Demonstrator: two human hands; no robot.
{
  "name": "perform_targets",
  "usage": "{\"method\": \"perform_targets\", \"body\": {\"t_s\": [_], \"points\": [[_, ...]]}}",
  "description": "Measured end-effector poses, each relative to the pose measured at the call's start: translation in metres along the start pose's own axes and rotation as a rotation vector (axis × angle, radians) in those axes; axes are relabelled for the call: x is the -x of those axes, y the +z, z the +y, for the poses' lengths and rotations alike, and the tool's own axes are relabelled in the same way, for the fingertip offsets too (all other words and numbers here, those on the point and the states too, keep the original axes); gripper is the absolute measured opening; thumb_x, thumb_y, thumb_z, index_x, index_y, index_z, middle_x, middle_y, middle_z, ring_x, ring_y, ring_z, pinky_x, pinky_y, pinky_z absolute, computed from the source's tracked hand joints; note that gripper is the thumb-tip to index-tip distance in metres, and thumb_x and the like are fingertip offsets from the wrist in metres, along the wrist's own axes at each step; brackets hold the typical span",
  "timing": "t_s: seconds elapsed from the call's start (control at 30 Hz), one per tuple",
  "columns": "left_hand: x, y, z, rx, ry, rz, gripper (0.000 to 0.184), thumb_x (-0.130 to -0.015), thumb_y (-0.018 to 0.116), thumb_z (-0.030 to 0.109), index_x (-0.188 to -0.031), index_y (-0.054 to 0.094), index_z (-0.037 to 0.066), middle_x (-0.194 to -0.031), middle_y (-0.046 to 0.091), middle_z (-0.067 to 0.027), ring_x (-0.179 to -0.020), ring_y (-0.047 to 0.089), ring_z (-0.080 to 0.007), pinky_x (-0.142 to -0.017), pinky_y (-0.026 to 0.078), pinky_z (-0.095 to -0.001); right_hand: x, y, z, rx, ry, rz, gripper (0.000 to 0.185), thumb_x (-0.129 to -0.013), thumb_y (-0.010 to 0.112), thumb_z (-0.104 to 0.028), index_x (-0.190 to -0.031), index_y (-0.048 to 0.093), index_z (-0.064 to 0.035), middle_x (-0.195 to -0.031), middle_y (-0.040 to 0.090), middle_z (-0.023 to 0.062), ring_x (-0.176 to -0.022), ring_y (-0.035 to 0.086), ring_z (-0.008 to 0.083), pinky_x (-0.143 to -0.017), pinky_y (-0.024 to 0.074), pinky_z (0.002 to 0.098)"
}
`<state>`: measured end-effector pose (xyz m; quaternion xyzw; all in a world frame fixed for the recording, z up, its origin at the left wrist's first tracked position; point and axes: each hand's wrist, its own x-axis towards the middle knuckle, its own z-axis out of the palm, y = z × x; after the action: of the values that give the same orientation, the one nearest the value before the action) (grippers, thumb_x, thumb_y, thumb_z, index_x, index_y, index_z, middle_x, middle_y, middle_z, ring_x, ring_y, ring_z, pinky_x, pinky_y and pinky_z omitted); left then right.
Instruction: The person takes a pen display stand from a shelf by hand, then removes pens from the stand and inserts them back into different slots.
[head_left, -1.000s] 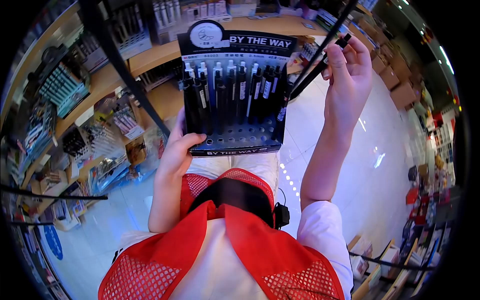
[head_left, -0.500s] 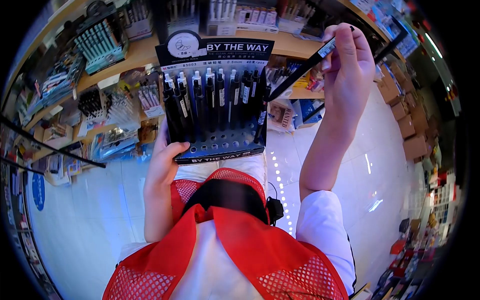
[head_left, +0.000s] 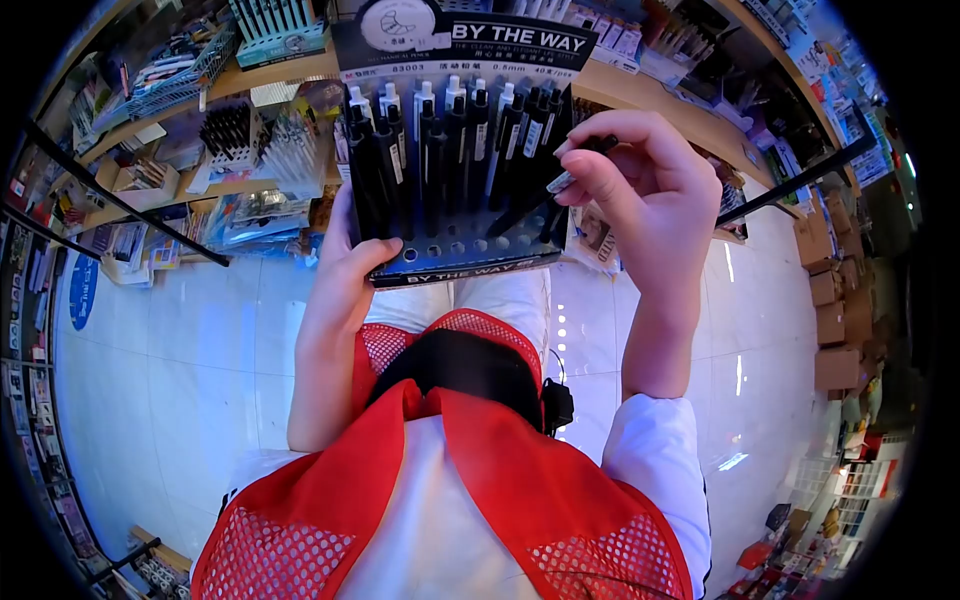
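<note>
My left hand [head_left: 352, 268] is closed around the lower left corner of a black display box [head_left: 480, 268] marked "BY THE WAY", its thumb on the front edge. Black and white mechanical pencils stand upright in rows of holes in the box, while several front holes hold nothing. Between thumb and fingers, my right hand [head_left: 640, 180] pinches one black mechanical pencil [head_left: 535, 200] with a pale label. That pencil slants down to the left, its lower end over the front holes at the right. Whether its tip is inside a hole I cannot tell.
Wooden shelves [head_left: 285, 70] with pens, stationery packs and a wire basket [head_left: 185, 80] stand ahead and to the left. Cardboard boxes [head_left: 838, 330] are stacked at the right. Dark rails [head_left: 130, 200] cross at left and right above the pale tiled floor [head_left: 200, 350].
My right hand has come down and left with the pencil, from beside the box to its front holes. The box, still in my left hand, appears higher in view.
</note>
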<state>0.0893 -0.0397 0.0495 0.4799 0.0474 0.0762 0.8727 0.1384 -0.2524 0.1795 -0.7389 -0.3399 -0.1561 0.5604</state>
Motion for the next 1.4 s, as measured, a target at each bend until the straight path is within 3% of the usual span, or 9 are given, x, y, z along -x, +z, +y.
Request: {"method": "perform_targets", "body": {"t_s": [0.2,0.53,0.8,1.0,1.2,1.33,1.4], "points": [[-0.002,0.007,-0.012,0.010,0.069,-0.034,0.080,-0.068,0.053,-0.009,-0.141,0.023,0.001,-0.131,0.043,-0.0131,-0.117,0.046,-0.0217,-0.095,0.039,-0.0311,0.015,-0.006,0.001,0.143,-0.046,0.071,0.016,-0.072,0.074,-0.001,-0.084,0.063,0.0018,-0.074,0.062,0.0051,-0.061,0.064,0.0101,-0.055,0.0501,0.0192],[-0.021,0.027,-0.036,0.020,0.011,-0.144,0.080,-0.067,0.051,-0.010,-0.141,0.023,0.002,-0.132,0.042,-0.0135,-0.120,0.044,-0.0229,-0.096,0.038,-0.0319,0.045,-0.018,0.010,0.389,-0.106,0.208,0.018,-0.069,0.075,-0.004,-0.083,0.064,-0.0010,-0.069,0.061,0.0072,-0.058,0.061,0.0140,-0.053,0.0490,0.0220],[-0.025,0.054,-0.054,0.100,-0.161,-0.238,0.075,-0.065,0.049,-0.011,-0.137,0.030,0.002,-0.124,0.049,-0.0137,-0.115,0.049,-0.0239,-0.095,0.041,-0.0339,0.048,-0.033,0.016,0.599,0.165,0.122,0.016,-0.074,0.071,-0.012,-0.081,0.061,-0.0015,-0.064,0.060,0.0122,-0.055,0.059,0.0263,-0.052,0.0463,0.0310],[-0.034,0.061,-0.062,0.142,-0.281,-0.254,0.070,-0.066,0.048,-0.010,-0.133,0.034,0.002,-0.118,0.054,-0.0147,-0.108,0.055,-0.0249,-0.092,0.045,-0.0349,0.050,-0.035,0.029,0.705,0.175,0.177,0.016,-0.075,0.070,-0.012,-0.083,0.061,-0.0008,-0.063,0.061,0.0123,-0.056,0.062,0.0263,-0.052,0.0469,0.0308],[-0.035,0.065,-0.067,0.145,-0.346,-0.281,0.056,-0.071,0.049,-0.006,-0.127,0.041,-0.001,-0.114,0.056,-0.0149,-0.103,0.057,-0.0249,-0.089,0.047,-0.0356,0.047,-0.035,0.025,0.523,0.478,0.173,0.021,-0.074,0.072,-0.014,-0.087,0.062,-0.0006,-0.063,0.061,0.0127,-0.056,0.062,0.0243,-0.051,0.0467,0.0287],[-0.040,0.070,-0.072,0.177,-0.364,-0.319,0.057,-0.072,0.049,-0.006,-0.127,0.040,0.000,-0.115,0.056,-0.0148,-0.104,0.057,-0.0246,-0.090,0.047,-0.0353,0.053,-0.027,0.043,0.807,0.131,0.345,0.023,-0.074,0.073,-0.014,-0.091,0.062,-0.0028,-0.070,0.062,0.0118,-0.057,0.061,0.0237,-0.051,0.0470,0.0282],[-0.042,0.071,-0.070,0.176,-0.360,-0.325,0.065,-0.070,0.047,-0.009,-0.133,0.033,0.001,-0.118,0.054,-0.0149,-0.107,0.056,-0.0246,-0.092,0.045,-0.0357,0.053,-0.015,0.035,0.885,0.032,0.444,0.022,-0.074,0.072,-0.013,-0.091,0.062,-0.0040,-0.073,0.062,0.0113,-0.057,0.060,0.0251,-0.051,0.0475,0.0296]]}}
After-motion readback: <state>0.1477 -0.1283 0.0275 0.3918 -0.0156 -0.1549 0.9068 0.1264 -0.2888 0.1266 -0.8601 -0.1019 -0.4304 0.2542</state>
